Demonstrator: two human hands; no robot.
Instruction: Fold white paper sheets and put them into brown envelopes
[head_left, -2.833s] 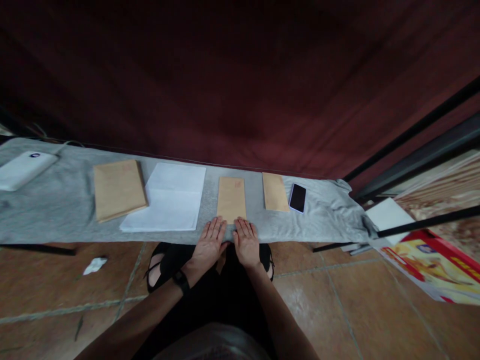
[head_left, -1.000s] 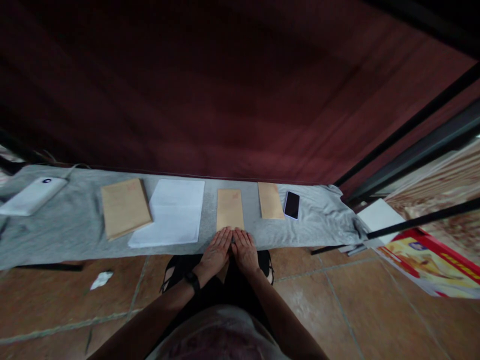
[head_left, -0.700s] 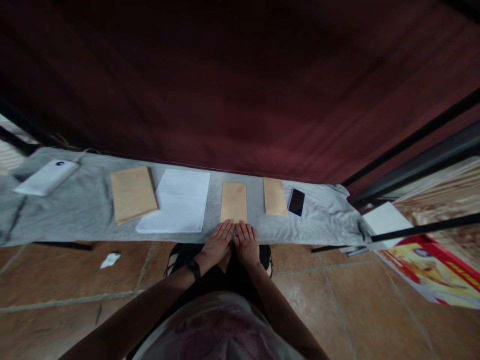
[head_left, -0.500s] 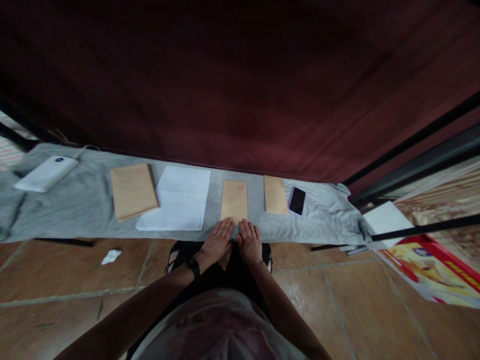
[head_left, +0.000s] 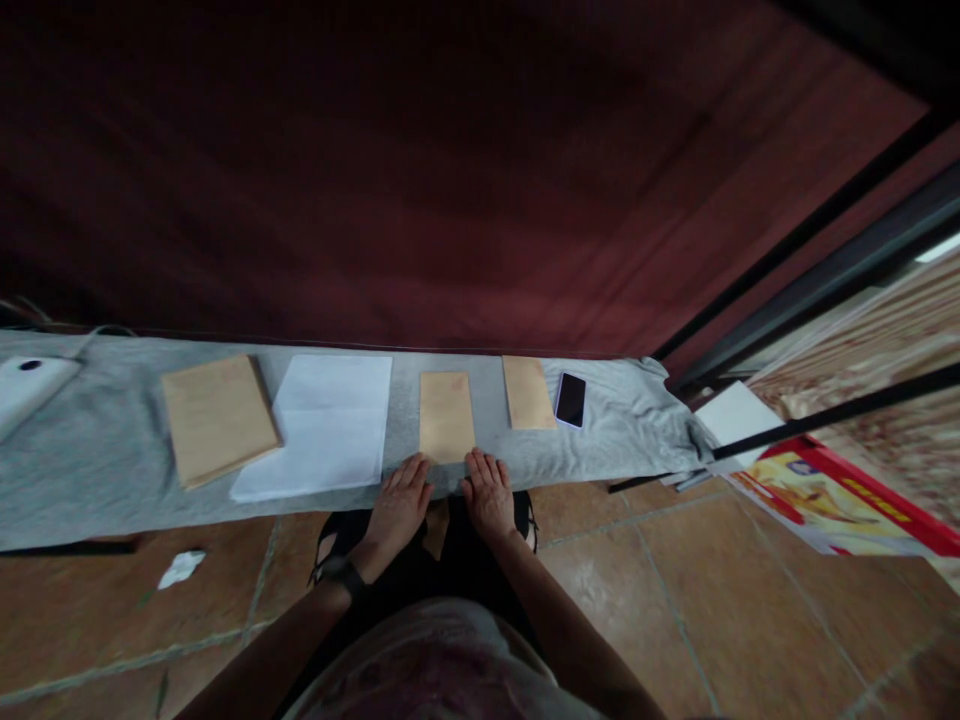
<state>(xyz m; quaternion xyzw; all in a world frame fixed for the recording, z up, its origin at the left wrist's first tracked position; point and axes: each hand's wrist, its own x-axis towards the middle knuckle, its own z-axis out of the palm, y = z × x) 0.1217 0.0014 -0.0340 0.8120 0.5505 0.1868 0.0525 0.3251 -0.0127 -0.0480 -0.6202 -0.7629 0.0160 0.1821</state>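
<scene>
A brown paper envelope (head_left: pixel 446 415) lies flat in front of me on the grey cloth (head_left: pixel 491 445). My left hand (head_left: pixel 405 495) rests palm down at its near left corner, fingers stretched out. At the near right corner lies my right hand (head_left: pixel 489 492), also flat with the fingers extended. Neither hand grips anything. To the right is another brown envelope (head_left: pixel 529 393), and left of my left hand a stack of white paper (head_left: pixel 330 425) is spread. A stack of larger brown envelopes (head_left: pixel 219 420) partly overlaps the white paper.
A phone (head_left: pixel 571 400) lies beside the right envelope. At the far left sits a white device (head_left: pixel 30 385) with a cable. A dark red cloth (head_left: pixel 420 200) hangs behind the narrow surface. Black metal bars (head_left: pixel 810 235) and a red-yellow box (head_left: pixel 840 500) are at the right.
My hands have drawn slightly apart and sit at the envelope's near corners, showing more of its near edge. The camera view has shifted, so the things appear further left.
</scene>
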